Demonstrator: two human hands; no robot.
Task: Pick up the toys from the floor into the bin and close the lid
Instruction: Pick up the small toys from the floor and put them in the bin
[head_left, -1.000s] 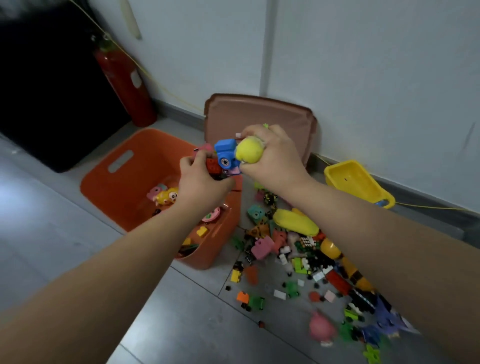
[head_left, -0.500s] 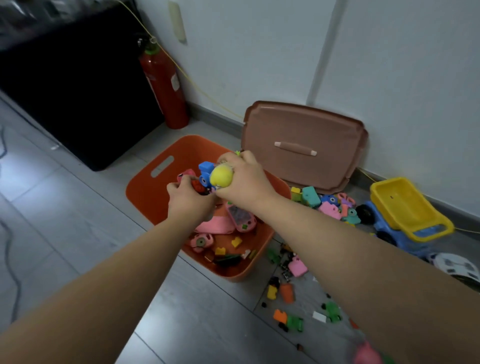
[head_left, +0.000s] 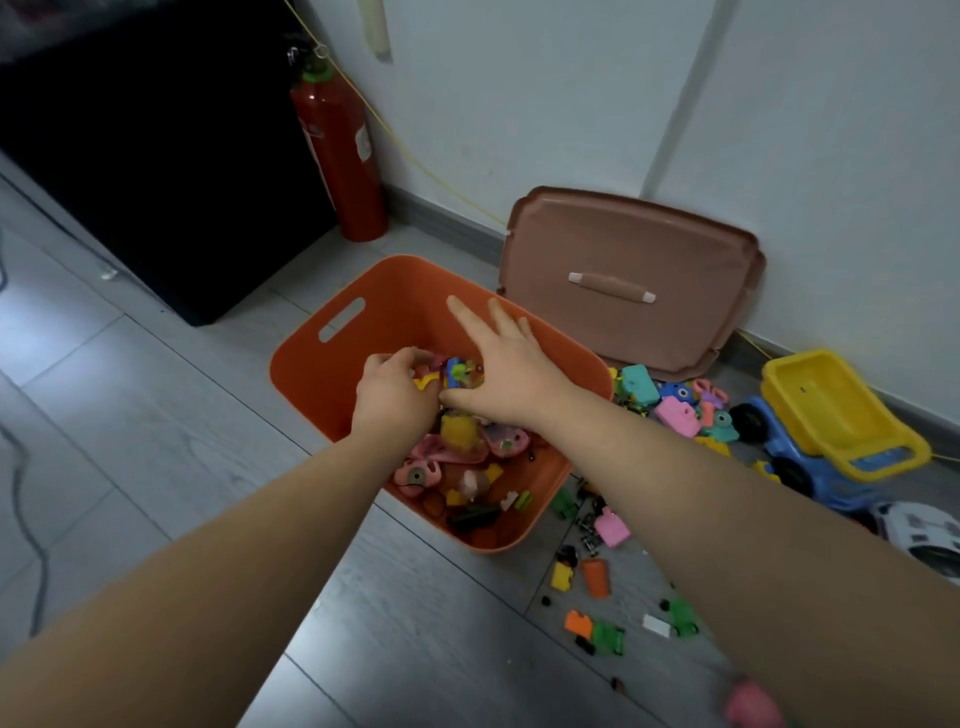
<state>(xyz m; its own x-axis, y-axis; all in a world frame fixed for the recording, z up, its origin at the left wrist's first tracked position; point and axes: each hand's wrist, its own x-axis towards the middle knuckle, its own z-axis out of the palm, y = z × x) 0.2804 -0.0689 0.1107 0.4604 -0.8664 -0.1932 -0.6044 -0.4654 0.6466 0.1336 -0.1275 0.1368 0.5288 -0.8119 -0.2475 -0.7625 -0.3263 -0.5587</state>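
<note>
Both hands reach over the open orange bin (head_left: 332, 374). The right hand (head_left: 506, 376) is spread flat, fingers straight and fanned towards the far wall of the bin. The left hand (head_left: 389, 397) has its fingers curled over a small cluster of toys, among them a blue-and-green toy (head_left: 457, 371) between the two hands; whether it actually grips any of them I cannot tell. Inside the bin lies a heap of toys, with a yellow toy (head_left: 460, 428) and a pink toy camera (head_left: 415, 475) among them. The brown lid (head_left: 623, 244) is off the bin, leaning on edge against the white wall just behind it, handle facing out. To the right of the bin more toys lie scattered on the grey floor (head_left: 156, 441): a teal piece (head_left: 639, 384), a pink piece (head_left: 675, 415), an orange block (head_left: 595, 577), little green cars (head_left: 608, 636), a blue dump truck (head_left: 810, 457) with a yellow bed, and a white toy car (head_left: 919, 530). A red fire extinguisher (head_left: 337, 150) stands in the corner beside a black cabinet (head_left: 156, 156).
</note>
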